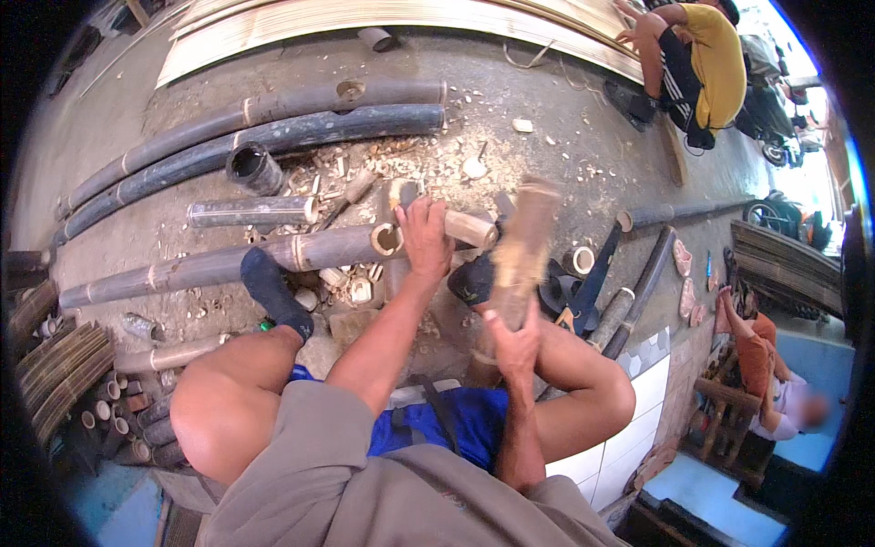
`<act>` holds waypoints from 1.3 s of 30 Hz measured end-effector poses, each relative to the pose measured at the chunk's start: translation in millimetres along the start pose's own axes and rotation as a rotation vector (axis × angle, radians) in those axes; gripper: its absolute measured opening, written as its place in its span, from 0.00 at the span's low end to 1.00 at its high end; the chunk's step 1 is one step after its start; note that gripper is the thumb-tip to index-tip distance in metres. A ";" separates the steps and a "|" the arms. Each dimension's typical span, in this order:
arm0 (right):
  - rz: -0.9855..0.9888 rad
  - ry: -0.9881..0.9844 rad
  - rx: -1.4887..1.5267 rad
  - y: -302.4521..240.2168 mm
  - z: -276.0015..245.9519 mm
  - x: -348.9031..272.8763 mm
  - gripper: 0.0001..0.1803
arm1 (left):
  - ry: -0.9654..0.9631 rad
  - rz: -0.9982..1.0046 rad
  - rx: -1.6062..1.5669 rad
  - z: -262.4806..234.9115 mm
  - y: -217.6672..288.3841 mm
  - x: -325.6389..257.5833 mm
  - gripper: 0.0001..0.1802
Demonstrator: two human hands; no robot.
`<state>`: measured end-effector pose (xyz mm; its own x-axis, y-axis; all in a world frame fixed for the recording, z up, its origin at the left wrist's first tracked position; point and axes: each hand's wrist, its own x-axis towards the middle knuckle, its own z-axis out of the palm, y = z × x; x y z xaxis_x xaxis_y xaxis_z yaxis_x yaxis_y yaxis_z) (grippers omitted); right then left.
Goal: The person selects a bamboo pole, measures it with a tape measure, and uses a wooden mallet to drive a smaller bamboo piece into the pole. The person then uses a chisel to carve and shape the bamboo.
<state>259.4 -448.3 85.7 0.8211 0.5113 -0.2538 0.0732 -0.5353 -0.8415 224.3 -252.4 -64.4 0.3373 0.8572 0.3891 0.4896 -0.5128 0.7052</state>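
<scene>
My left hand (pixel 425 239) is closed around a short pale wooden cylinder (pixel 470 228), whose round end sticks out to the right. It is held over the open end of a long brown bamboo pole (pixel 319 248) lying across in front of me. My right hand (pixel 513 345) grips the lower end of a thick wooden club (pixel 523 251), raised upright and blurred by motion beside the cylinder's end. Whatever lies under my left palm is hidden. My sock-covered left foot (pixel 270 287) rests against the pole.
Two long dark poles (pixel 301 128) lie beyond, near a short tube (pixel 251 211) and scattered chips (pixel 474 167). A handsaw (pixel 592 284) leans at my right knee. One person in yellow (pixel 714 64) sits far right; another in orange (pixel 755 351) sits at right. Bamboo pieces (pixel 64 383) are stacked left.
</scene>
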 end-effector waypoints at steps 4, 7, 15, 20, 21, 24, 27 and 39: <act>0.012 0.212 0.178 20.0 3.5 9.1 0.39 | -0.035 -0.031 0.025 3.3 9.6 2.4 0.33; 0.022 -0.079 -0.109 18.6 12.2 9.4 0.40 | -0.018 -0.034 0.043 0.9 4.5 4.2 0.32; -0.093 -0.061 -0.190 32.4 9.5 11.3 0.39 | -0.054 -0.017 0.085 5.9 5.5 -1.8 0.33; 0.076 0.041 0.162 7.6 5.7 8.2 0.41 | -0.066 -0.022 0.122 1.7 1.8 0.9 0.33; 0.070 -0.045 0.025 2.6 8.0 8.1 0.42 | -0.065 -0.035 0.107 -1.5 -1.5 0.3 0.33; -0.103 -0.063 -0.107 19.0 4.3 8.4 0.40 | 0.000 -0.051 -0.047 -13.7 6.1 7.6 0.32; -0.022 -0.067 0.069 -0.9 -1.9 1.4 0.39 | 0.153 -0.176 -0.308 -33.3 -3.4 14.8 0.28; 0.042 -0.180 0.277 -8.1 8.1 -6.7 0.37 | 0.308 -0.806 -1.040 -137.6 -33.5 83.5 0.35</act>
<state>248.7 -442.0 90.4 0.7054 0.6160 -0.3506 -0.1357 -0.3681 -0.9198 125.4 -157.1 26.0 -0.0124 0.9462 -0.3233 -0.4125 0.2897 0.8637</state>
